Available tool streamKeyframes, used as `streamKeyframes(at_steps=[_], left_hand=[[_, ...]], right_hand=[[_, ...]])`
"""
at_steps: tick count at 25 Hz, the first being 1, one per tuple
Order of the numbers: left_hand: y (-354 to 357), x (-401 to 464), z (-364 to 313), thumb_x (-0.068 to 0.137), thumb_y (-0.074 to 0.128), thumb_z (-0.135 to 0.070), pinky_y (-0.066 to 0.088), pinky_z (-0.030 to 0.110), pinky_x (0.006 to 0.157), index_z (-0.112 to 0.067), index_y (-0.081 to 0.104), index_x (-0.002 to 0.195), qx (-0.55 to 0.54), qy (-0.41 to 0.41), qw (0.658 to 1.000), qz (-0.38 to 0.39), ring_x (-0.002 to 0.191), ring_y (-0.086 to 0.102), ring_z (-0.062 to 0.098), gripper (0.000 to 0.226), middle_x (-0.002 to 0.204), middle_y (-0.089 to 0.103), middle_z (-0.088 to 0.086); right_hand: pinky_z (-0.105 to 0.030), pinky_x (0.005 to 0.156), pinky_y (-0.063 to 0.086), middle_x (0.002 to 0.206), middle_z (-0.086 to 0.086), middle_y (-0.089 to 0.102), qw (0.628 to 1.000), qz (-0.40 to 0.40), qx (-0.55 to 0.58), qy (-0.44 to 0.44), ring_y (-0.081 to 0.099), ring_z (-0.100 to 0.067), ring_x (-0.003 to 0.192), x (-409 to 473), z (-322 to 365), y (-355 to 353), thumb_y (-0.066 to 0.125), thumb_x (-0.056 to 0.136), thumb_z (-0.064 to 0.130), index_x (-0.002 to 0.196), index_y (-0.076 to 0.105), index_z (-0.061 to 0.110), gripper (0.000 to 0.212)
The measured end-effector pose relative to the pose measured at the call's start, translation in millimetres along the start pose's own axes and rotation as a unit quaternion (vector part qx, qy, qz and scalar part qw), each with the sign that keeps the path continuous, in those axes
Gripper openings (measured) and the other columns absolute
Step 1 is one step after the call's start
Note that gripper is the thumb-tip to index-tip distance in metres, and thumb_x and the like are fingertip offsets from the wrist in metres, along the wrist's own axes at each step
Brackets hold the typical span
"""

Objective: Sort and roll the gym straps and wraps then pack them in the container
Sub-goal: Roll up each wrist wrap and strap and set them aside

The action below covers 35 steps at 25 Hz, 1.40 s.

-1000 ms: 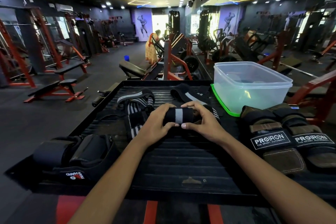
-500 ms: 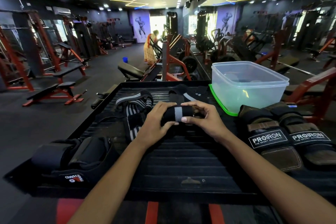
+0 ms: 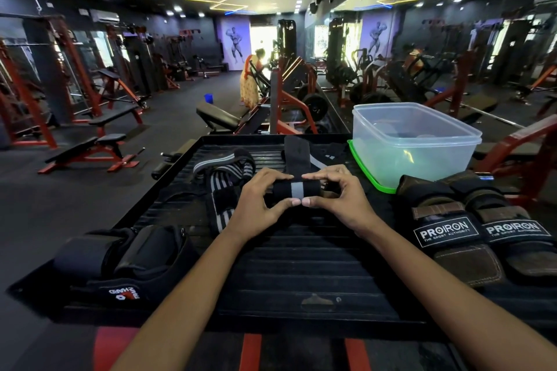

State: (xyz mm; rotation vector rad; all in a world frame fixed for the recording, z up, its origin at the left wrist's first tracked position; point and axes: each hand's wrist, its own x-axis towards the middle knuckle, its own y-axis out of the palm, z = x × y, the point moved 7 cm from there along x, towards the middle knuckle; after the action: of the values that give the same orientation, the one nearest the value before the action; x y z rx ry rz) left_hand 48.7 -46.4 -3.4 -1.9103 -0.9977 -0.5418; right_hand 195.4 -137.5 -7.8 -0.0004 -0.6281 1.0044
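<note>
My left hand (image 3: 259, 202), right hand (image 3: 337, 199) gripped 1 half-rolled wrap (image 3: 297, 188), platform (image 3: 301, 265) centre; container (image 3: 413, 144) apparently unpacked; striped wraps (image 3: 223, 181) unrolled.

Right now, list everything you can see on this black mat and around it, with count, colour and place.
Rolled black wrist wrap with grey stripe: one, mat centre, held by both hands.
Loose black-and-grey striped wraps: a pile, count unclear, left of the roll.
Clear plastic container: one, far right, on a green lid.
Black and brown PROIRON leather grips: two, right side.
Black padded straps: a bundle, near left.
Black ribbed mat: one, under everything.
Red and black gym benches: several, background floor.
Left hand: grips the roll's left end.
Right hand: grips its right end.
</note>
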Motion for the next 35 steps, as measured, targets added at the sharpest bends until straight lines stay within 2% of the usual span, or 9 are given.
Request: streamKeyframes(at_steps=[3,5,7,10,13,20,26,30,35], left_hand=[[-1.1,-0.2,4.4,0.071,0.084,-0.021,0.043,0.009,0.087,-0.02,0.069,0.105,-0.069,-0.051,0.996,-0.017,0.103,0.057,-0.001,0.038,0.108,0.06,0.0],[1.8,-1.2,12.8,0.066,0.086,-0.011,0.047,0.013,0.087,-0.027,0.069,0.1,-0.155,-0.115,0.981,-0.018,0.109,0.054,-0.005,0.041,0.116,0.055,0.002],[5.7,-2.4,22.9,0.062,0.087,-0.013,0.049,0.024,0.093,-0.033,0.071,0.097,-0.208,-0.163,0.964,-0.015,0.119,0.052,0.002,0.044,0.126,0.052,0.001],[10.0,-2.8,28.7,0.063,0.086,-0.009,0.049,0.026,0.095,-0.025,0.072,0.1,-0.239,-0.191,0.952,-0.005,0.116,0.057,0.004,0.043,0.127,0.058,0.0],[11.5,-2.3,26.3,0.066,0.083,-0.001,0.05,0.021,0.087,-0.012,0.069,0.102,-0.25,-0.184,0.951,0.003,0.101,0.064,0.003,0.041,0.11,0.065,-0.005],[9.5,-1.5,23.0,0.069,0.082,-0.002,0.054,0.024,0.081,-0.016,0.057,0.097,-0.246,-0.171,0.954,0.001,0.09,0.065,0.006,0.04,0.096,0.062,-0.008],[10.1,-1.3,22.4,0.071,0.081,-0.004,0.054,0.024,0.08,-0.023,0.046,0.103,-0.268,-0.179,0.947,-0.002,0.092,0.064,0.007,0.051,0.107,0.056,-0.001],[12.5,-2.4,24.7,0.073,0.082,-0.013,0.053,0.025,0.085,-0.018,0.058,0.109,-0.234,-0.172,0.957,0.008,0.099,0.066,0.015,0.044,0.114,0.062,0.002],[15.6,-2.3,25.1,0.077,0.08,-0.021,0.052,0.033,0.092,-0.016,0.065,0.113,-0.218,-0.158,0.963,0.023,0.104,0.065,0.014,0.04,0.112,0.068,-0.001]], right_hand=[[-0.002,0.092,0.035,0.115,-0.004,0.049,1.0,-0.01,0.013,0.026,0.047,0.006,0.109,0.4,-6.3,-0.4,0.089,0.06,0.011,0.096,0.071,0.037,0.048],[-0.011,0.098,0.039,0.12,-0.003,0.054,0.998,-0.005,0.039,0.039,0.051,-0.002,0.117,0.6,-8.7,0.0,0.088,0.061,0.01,0.096,0.072,0.038,0.047],[-0.026,0.096,0.049,0.114,-0.007,0.067,0.994,0.027,0.1,0.04,0.063,-0.015,0.111,0.1,-8.0,4.0,0.084,0.065,0.002,0.101,0.074,0.025,0.044],[-0.028,0.083,0.056,0.101,-0.009,0.074,0.985,0.053,0.157,0.053,0.07,-0.02,0.097,-1.1,-7.0,7.1,0.079,0.068,-0.007,0.104,0.071,0.012,0.041],[-0.025,0.079,0.056,0.096,-0.004,0.075,0.984,0.051,0.161,0.053,0.071,-0.018,0.094,-1.2,-7.1,8.2,0.078,0.069,-0.009,0.104,0.071,0.011,0.041],[-0.028,0.08,0.056,0.099,-0.01,0.074,0.985,0.046,0.155,0.057,0.07,-0.02,0.093,-0.6,-10.8,8.1,0.079,0.071,-0.003,0.104,0.07,0.01,0.036],[-0.032,0.082,0.056,0.101,-0.011,0.071,0.989,0.045,0.134,0.051,0.068,-0.017,0.09,-0.6,-8.9,8.0,0.078,0.075,0.002,0.102,0.068,0.01,0.031],[-0.028,0.076,0.054,0.099,-0.003,0.069,0.987,0.052,0.141,0.048,0.066,-0.009,0.082,-0.9,-6.2,9.1,0.076,0.076,0.0,0.102,0.065,0.011,0.03],[-0.026,0.075,0.054,0.1,-0.008,0.069,0.986,0.06,0.147,0.044,0.063,-0.004,0.078,-0.8,-3.7,10.5,0.072,0.079,-0.005,0.1,0.061,0.011,0.029]])
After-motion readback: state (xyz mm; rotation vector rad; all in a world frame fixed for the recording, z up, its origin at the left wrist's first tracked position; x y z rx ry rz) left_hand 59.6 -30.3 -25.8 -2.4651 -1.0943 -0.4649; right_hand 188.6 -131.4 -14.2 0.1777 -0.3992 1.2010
